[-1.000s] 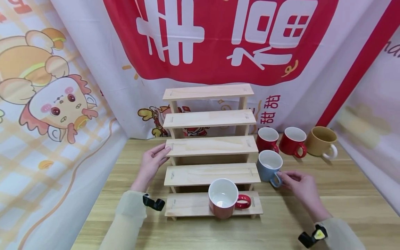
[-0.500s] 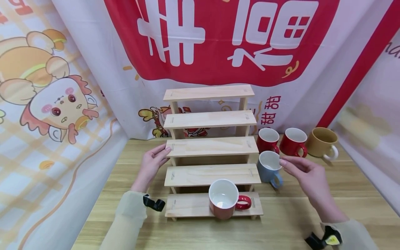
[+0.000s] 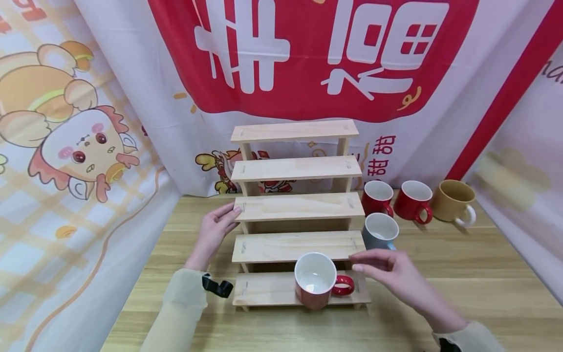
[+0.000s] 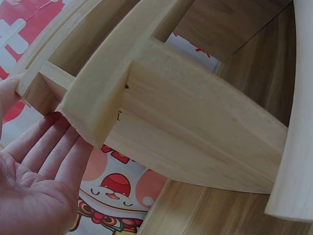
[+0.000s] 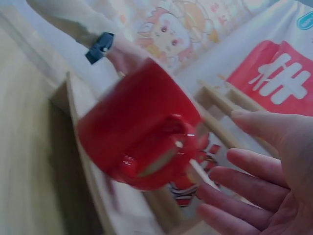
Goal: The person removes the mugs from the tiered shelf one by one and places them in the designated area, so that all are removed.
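A wooden stepped display rack (image 3: pixel 272 247) stands mid-table. My left hand (image 3: pixel 214 232) pinches the left end of its middle step; in the left wrist view the fingers (image 4: pixel 49 152) lie beneath the board and the thumb is over it. A red mug (image 3: pixel 313 297) with a white inside sits on the lowest step, handle pointing right. My right hand (image 3: pixel 400 276) hovers by the right end of the lower steps, thumb and fingers apart, holding nothing. In the right wrist view the fingers (image 5: pixel 249 191) are spread near the red mug's handle (image 5: pixel 183 142). Behind this hand is a light blue mug (image 3: pixel 377 237), its handle partly hidden.
Two more red mugs (image 3: pixel 375 198) and a tan mug (image 3: pixel 450 201) with a white handle stand at the back right of the wooden table (image 3: pixel 484 293). Printed cloth (image 3: pixel 308 98) hangs behind and on both sides.
My right hand has let go of the blue mug's handle, lifted away, then swung left and toward me, near the red mug. The left hand keeps its hold on the rack.
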`<state>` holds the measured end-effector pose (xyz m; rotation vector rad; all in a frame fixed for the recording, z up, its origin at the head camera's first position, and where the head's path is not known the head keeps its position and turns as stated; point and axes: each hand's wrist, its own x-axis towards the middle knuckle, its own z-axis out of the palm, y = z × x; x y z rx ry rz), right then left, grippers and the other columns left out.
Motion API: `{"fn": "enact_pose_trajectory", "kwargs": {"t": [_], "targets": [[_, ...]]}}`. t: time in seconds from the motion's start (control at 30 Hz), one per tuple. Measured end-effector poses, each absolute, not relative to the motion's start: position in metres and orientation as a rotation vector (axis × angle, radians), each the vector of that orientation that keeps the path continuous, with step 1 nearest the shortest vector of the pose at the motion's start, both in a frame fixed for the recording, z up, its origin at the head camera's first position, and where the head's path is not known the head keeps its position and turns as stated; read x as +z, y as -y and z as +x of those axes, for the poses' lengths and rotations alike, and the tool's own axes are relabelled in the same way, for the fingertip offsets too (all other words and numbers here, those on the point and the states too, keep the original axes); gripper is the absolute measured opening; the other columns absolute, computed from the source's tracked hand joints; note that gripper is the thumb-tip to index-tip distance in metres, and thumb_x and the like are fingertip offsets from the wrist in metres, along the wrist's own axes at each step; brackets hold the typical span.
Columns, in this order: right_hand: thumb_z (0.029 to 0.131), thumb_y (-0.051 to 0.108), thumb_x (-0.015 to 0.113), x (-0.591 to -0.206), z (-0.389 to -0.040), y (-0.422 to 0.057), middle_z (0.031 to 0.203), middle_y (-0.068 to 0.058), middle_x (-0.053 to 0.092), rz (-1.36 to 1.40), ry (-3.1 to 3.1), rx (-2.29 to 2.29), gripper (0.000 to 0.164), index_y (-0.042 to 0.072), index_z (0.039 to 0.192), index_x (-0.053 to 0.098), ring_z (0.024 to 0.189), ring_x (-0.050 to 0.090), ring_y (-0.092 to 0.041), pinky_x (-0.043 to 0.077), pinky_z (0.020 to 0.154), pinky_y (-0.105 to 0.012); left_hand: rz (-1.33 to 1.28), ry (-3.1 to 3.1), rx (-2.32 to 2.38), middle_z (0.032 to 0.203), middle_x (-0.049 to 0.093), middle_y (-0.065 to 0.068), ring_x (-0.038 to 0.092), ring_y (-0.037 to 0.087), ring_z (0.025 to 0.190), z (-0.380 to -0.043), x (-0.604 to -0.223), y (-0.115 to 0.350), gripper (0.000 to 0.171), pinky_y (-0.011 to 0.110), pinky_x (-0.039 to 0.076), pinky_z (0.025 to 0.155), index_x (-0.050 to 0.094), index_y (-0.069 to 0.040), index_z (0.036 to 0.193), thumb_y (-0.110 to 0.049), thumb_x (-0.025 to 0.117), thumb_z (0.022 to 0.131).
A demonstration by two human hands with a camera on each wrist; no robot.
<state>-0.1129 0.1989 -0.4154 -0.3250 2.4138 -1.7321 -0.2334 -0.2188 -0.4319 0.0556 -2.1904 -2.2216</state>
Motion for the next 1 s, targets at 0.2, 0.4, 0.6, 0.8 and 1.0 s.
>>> {"fn": "enact_pose_trajectory", "kwargs": {"t": [0.2,0.4,0.6,0.8,1.0], "targets": [[0.096,0.021,0.074,-0.432,-0.112,-0.185,0.113,-0.01,0.073,-0.41,-2.284,-1.725,0.026,0.004,0.116,0.075,0.101,0.07,-0.022,0.059,0.086,-0.028,0.047,2.177,-2.236,0.141,0.056,0.023,0.063,0.024,0.119,-0.235,-0.432,0.217,0.058,0.029,0.054,0.098,0.053,0.005,0.143,-0.026,0.073,0.098],[0.098,0.022,0.072,-0.44,-0.112,-0.178,0.104,-0.009,0.074,-0.454,-2.261,-1.738,0.02,0.006,0.109,0.076,0.098,0.071,-0.027,0.059,0.085,-0.027,0.062,2.165,-2.243,0.141,0.056,0.024,0.064,0.023,0.118,-0.236,-0.432,0.218,0.059,0.03,0.054,0.098,0.052,0.005,0.143,-0.026,0.073,0.097],[0.098,0.017,0.071,-0.446,-0.112,-0.18,0.108,-0.013,0.074,-0.511,-2.197,-1.749,0.019,0.003,0.11,0.075,0.098,0.072,-0.026,0.061,0.085,-0.031,0.054,2.163,-2.259,0.143,0.054,0.024,0.063,0.023,0.118,-0.234,-0.432,0.22,0.061,0.031,0.054,0.1,0.05,0.005,0.145,-0.025,0.073,0.098],[0.098,0.016,0.071,-0.449,-0.112,-0.183,0.108,-0.011,0.074,-0.551,-2.19,-1.73,0.017,0.004,0.11,0.075,0.097,0.072,-0.025,0.062,0.084,-0.031,0.055,2.171,-2.257,0.143,0.055,0.021,0.062,0.024,0.12,-0.232,-0.431,0.219,0.061,0.032,0.053,0.1,0.051,0.004,0.145,-0.028,0.074,0.097],[0.1,0.017,0.069,-0.449,-0.111,-0.184,0.106,-0.006,0.074,-0.596,-2.251,-1.704,0.017,0.008,0.113,0.076,0.094,0.07,-0.023,0.061,0.081,-0.029,0.048,2.165,-2.255,0.142,0.056,0.022,0.063,0.023,0.119,-0.233,-0.432,0.22,0.06,0.032,0.053,0.1,0.052,0.004,0.144,-0.026,0.073,0.097]]}}
